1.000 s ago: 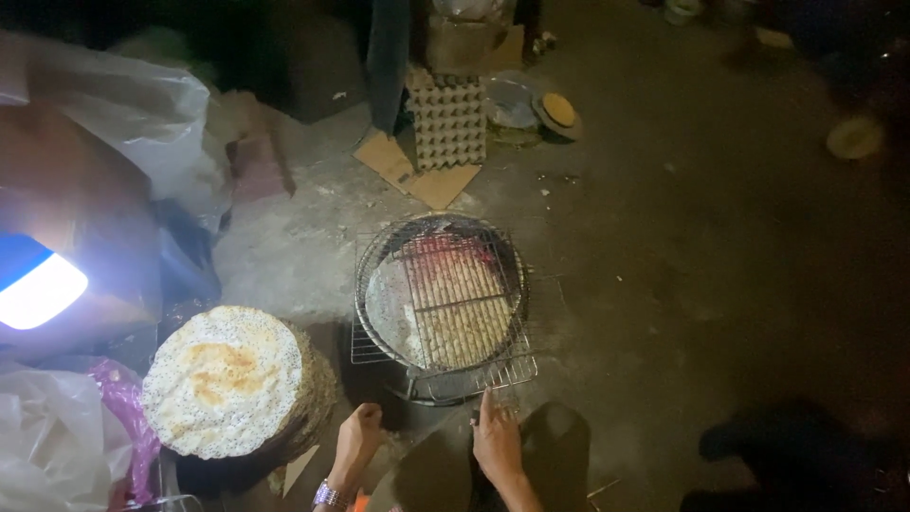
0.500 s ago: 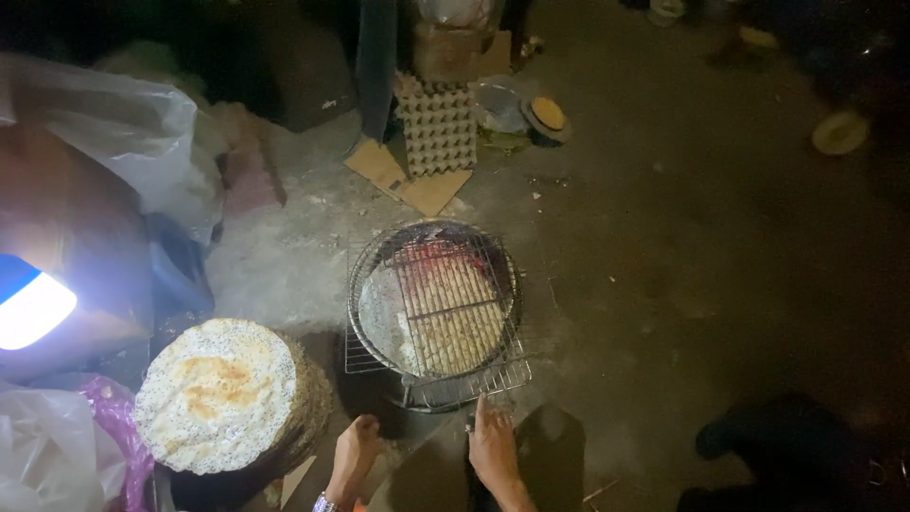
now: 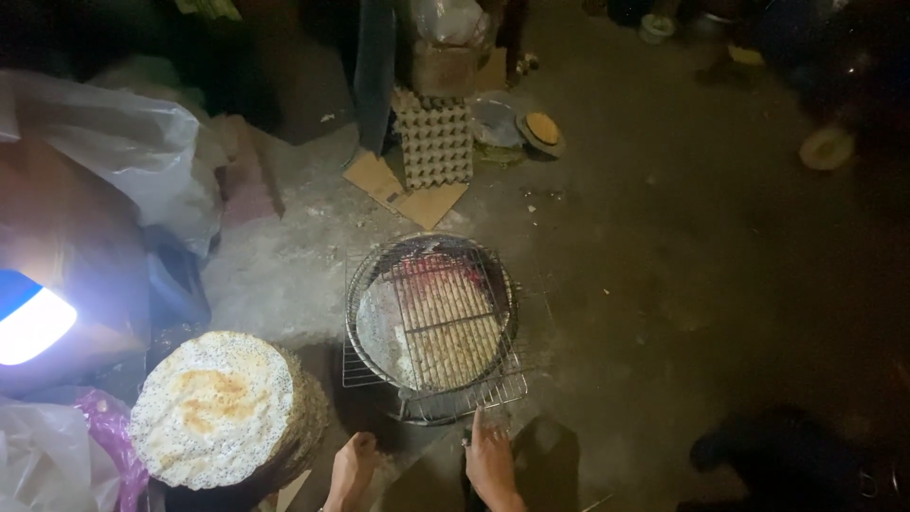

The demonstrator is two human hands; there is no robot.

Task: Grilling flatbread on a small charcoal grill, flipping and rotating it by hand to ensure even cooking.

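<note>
At the far left a lamp (image 3: 33,322) glows beside clear plastic bags (image 3: 123,152), and just right of it sits a stack of round speckled rice crackers (image 3: 213,408). The left hand (image 3: 353,466) hangs loosely curled and holds nothing, between that stack and the round charcoal stove (image 3: 431,313). The wire grill rack (image 3: 445,332) lies flat over the stove with a flat cracker clamped in it, and the right hand (image 3: 488,460) rests open, one finger touching the rack's near edge; an egg tray (image 3: 436,142) stands well behind on the floor (image 3: 664,265).
</note>
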